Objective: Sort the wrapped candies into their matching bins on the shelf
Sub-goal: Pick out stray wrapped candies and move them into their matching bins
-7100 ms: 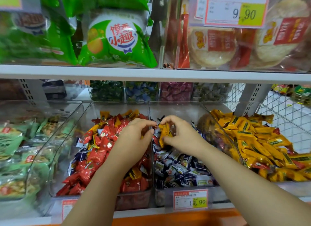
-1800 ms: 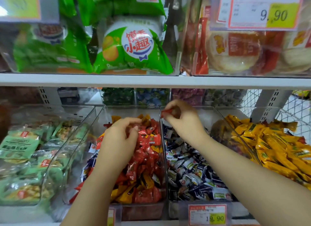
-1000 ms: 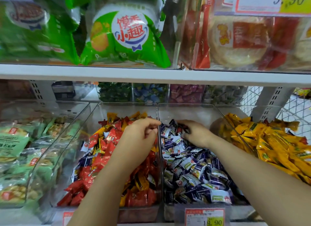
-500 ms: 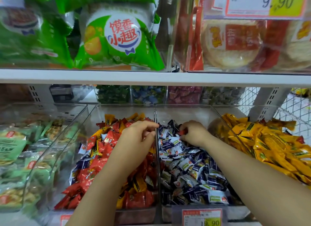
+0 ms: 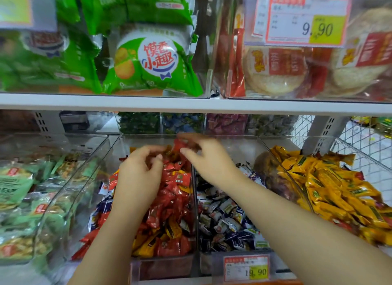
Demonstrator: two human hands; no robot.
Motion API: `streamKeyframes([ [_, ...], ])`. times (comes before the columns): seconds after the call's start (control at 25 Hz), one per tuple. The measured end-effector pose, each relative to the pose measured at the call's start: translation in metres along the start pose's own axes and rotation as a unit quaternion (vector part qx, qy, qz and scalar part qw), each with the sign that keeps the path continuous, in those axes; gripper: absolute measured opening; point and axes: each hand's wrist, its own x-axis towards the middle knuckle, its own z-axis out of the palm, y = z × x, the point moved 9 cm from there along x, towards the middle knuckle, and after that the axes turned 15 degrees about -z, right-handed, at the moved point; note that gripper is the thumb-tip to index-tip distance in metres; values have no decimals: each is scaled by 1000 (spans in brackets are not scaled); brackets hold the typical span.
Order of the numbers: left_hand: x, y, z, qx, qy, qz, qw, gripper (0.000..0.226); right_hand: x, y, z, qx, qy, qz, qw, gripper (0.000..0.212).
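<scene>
Three clear bins stand side by side on the lower shelf. The middle-left bin holds mostly red wrapped candies with some yellow and blue-white ones mixed in. The bin to its right holds blue-white candies, and the far-right one yellow candies. My right hand is over the back of the red bin and pinches a red candy at its blurred fingertips. My left hand hovers over the red pile, fingers loosely curled, with nothing visible in it.
A clear bin of green snack packets sits at the left. The white upper shelf hangs just above the hands, carrying green and red bagged snacks. A price tag clips to the blue-white bin's front. Small candy bins line the back.
My right hand picked a red candy out of the blue-white bin and carried it left over the red bin. My left hand stayed over the red pile.
</scene>
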Motion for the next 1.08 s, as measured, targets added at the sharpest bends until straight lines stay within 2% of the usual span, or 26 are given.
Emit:
streamKeyframes([
  [0.08, -3, 1, 3, 10, -24, 4, 1000, 19, -7, 3, 5, 13, -14, 8, 1000, 37],
  [0.2, -9, 2, 11, 35, -62, 8, 997, 19, -26, 19, -12, 23, -4, 38, 999, 31],
  [0.28, -13, 5, 16, 50, -82, 15, 995, 20, -40, 33, -23, 24, -29, 62, 997, 26],
  [0.36, -18, 9, 25, 69, -115, 33, 990, 22, -57, 45, -22, 39, -103, 86, 990, 24],
  [0.44, -26, 12, 39, 107, -164, 58, 979, 23, -76, 49, -3, 84, -213, 114, 967, 26],
  [0.52, -34, 13, 49, 139, -202, 77, 967, 25, -88, 51, 20, 40, -309, 87, 946, 28],
  [0.56, -36, 13, 51, 146, -209, 79, 964, 25, -89, 53, 30, 3, -333, 70, 940, 29],
  [0.68, -36, 13, 52, 144, -207, 76, 965, 26, -83, 64, 47, -50, -330, 79, 939, 30],
  [0.84, -33, 12, 54, 148, -203, 76, 965, 26, -74, 75, 53, -77, -287, 120, 947, 20],
  [0.96, -32, 13, 54, 152, -197, 82, 965, 26, -70, 73, 51, -94, -263, 120, 953, 10],
  [1.08, -33, 13, 52, 146, -195, 84, 966, 26, -69, 73, 51, -116, -252, 109, 955, 20],
])
